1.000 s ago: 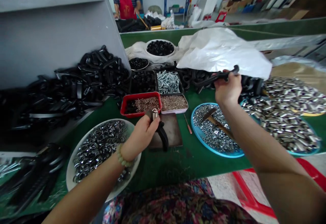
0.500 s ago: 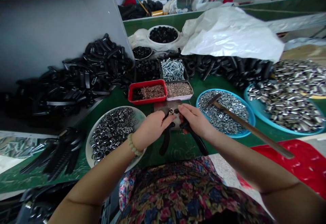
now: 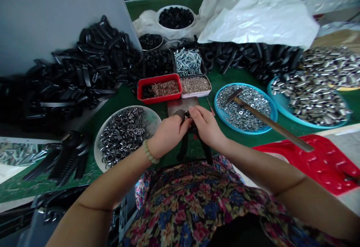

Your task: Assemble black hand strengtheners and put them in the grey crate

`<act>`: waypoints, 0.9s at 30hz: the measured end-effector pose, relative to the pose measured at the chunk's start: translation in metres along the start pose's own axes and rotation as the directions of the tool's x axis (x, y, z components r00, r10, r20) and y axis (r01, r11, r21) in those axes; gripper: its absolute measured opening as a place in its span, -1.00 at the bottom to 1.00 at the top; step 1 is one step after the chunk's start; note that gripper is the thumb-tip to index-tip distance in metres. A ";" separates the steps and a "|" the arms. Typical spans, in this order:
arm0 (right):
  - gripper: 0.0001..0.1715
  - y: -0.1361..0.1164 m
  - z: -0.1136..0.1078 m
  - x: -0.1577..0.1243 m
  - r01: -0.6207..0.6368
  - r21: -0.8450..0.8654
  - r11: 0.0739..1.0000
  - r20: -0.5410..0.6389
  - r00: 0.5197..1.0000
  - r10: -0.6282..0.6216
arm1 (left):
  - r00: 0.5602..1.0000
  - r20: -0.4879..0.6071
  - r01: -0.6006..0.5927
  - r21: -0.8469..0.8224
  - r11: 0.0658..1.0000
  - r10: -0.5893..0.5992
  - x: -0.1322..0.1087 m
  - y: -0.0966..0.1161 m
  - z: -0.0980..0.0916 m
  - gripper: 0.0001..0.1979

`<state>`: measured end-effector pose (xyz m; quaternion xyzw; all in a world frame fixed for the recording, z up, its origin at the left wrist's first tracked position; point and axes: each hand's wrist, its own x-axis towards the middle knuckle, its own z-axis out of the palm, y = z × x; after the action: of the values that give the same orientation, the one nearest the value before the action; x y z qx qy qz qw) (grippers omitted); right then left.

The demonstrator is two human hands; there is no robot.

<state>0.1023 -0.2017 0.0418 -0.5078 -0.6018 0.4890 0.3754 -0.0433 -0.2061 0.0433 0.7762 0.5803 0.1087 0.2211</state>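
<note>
"Two hands on one tool. Where does the work stand?"

"Both are at the head of the black-handled pliers [image 3: 182,152], held just off the near edge of the dark metal plate [image 3: 180,105] on the green bench [image 3: 126,101]. The two handles point down toward the person's floral garment [image 3: 182,205]."

"Hand states?"

"The left hand [image 3: 168,136], with a beaded bracelet [image 3: 149,151] at the wrist, is curled closed around the head. The right hand [image 3: 206,127] has its fingers laid long and pressed down over the same spot, with the fingertips [image 3: 192,113] almost meeting the left hand."

"Step in hand?"

"My read: fitting a small bright metal part [image 3: 187,115] at the joint of the pliers. That part should sit firm there before either hand lets go."

"What can't you make out?"

"The fingers cover most of the joint. I can't tell what the bright part is, or whether either hand is pinching it. I also can't tell if the pliers touch the plate."

"Around them?"

"To the left is a white plate of split rings [image 3: 154,119]. To the right is a blue tray of washers [image 3: 247,131], with a hammer [image 3: 270,121] lying across it."
</note>
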 end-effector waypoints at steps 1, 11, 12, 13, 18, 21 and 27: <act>-0.54 0.003 0.001 -0.002 -0.016 0.040 0.999 -0.001 1.000 0.016 | 1.000 -0.009 0.021 -0.009 1.000 -0.021 -0.002 0.001 0.001 -0.48; -0.65 0.007 -0.014 0.157 0.509 -0.697 0.505 0.390 0.860 -0.328 | 0.963 -0.182 -0.184 0.096 0.978 0.199 0.001 -0.016 -0.025 -0.76; -0.75 0.006 -0.007 0.176 0.527 -0.757 0.385 0.438 0.848 -0.298 | 0.965 -0.125 -0.204 0.197 0.959 0.231 0.004 -0.015 -0.016 -0.79; -0.82 0.006 0.001 0.192 0.541 -0.789 0.292 0.479 0.839 -0.258 | 0.966 -0.042 -0.233 0.280 0.931 0.254 0.007 -0.014 -0.006 -0.79; -0.79 0.014 0.023 0.217 0.588 -0.797 0.138 0.562 0.805 -0.188 | 0.945 0.167 -0.321 0.321 0.891 0.281 0.039 -0.031 0.006 -0.79; -0.74 0.014 0.018 0.211 0.595 -0.793 0.134 0.558 0.796 -0.234 | 0.993 -0.089 -0.048 0.350 0.936 0.084 0.087 -0.062 -0.024 -0.71; -0.68 0.008 -0.005 0.187 0.520 -0.707 0.479 0.410 0.854 -0.321 | 0.996 -0.046 0.083 0.380 0.921 -0.071 0.160 -0.107 -0.040 -0.72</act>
<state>0.0714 -0.0179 0.0274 -0.3980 -0.8986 0.1123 0.1466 -0.1029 -0.0218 0.0141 0.7793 0.6237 -0.0029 0.0611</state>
